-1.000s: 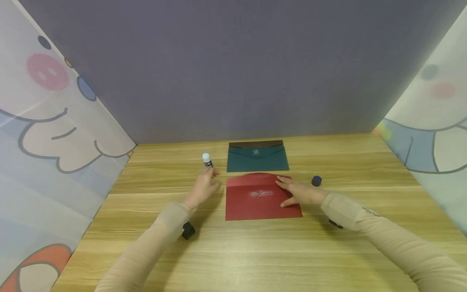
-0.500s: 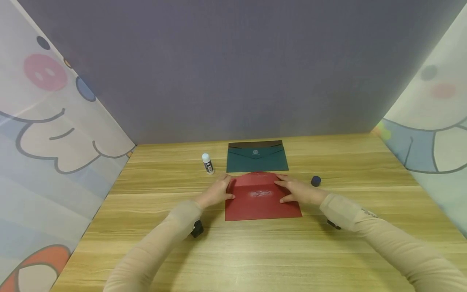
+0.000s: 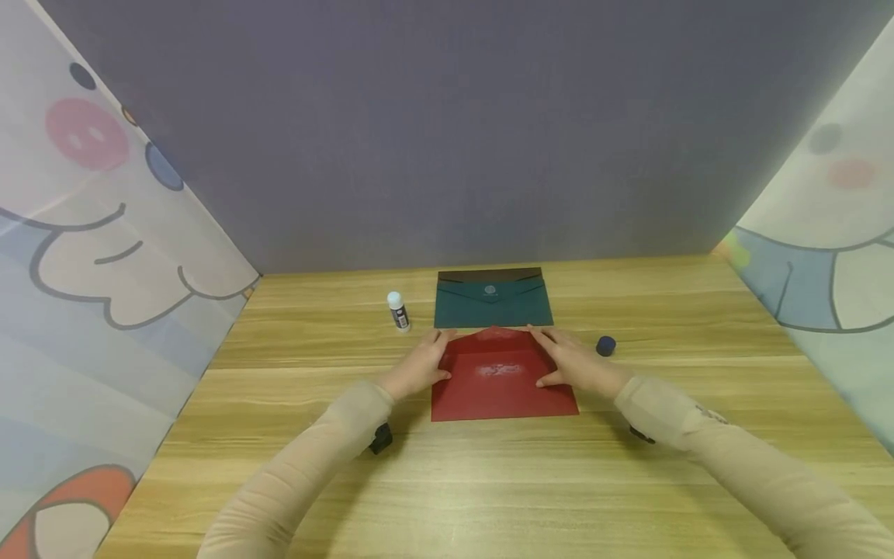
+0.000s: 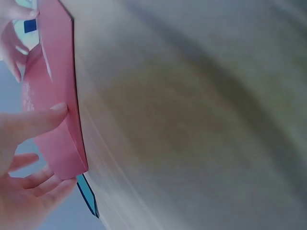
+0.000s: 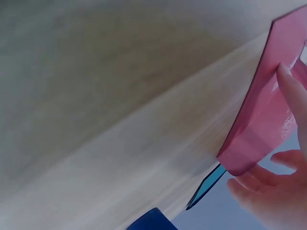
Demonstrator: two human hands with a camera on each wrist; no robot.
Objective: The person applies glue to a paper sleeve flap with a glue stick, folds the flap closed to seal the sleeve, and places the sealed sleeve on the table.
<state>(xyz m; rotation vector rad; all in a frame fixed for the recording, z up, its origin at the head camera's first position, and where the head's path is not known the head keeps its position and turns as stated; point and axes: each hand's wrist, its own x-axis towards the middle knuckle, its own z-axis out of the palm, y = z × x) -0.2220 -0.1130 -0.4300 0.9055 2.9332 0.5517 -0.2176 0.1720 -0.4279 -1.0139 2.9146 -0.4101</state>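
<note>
A red envelope (image 3: pixel 503 397) lies on the table in the head view, its flap raised at the far side. A shiny whitish smear (image 3: pixel 499 370) shows on its front. My left hand (image 3: pixel 421 365) grips the left side; in the left wrist view its thumb presses the envelope (image 4: pixel 57 91) front while the fingers sit behind the flap's edge. On the right side my right hand (image 3: pixel 580 367) does likewise, thumb on the front of the envelope (image 5: pixel 261 129) and fingers behind the flap in the right wrist view.
Behind the red envelope lies a dark green envelope (image 3: pixel 492 312) with a brown one (image 3: pixel 517 274) partly under it. A white-topped glue stick (image 3: pixel 399 312) stands at the left. To the right is a dark blue cap (image 3: pixel 605 345). A grey panel (image 3: pixel 489 140) closes the back.
My left hand has moved right from beside the glue stick to the envelope's left side. The right hand's fingers have shifted to the far edge, and the flap has tilted up.
</note>
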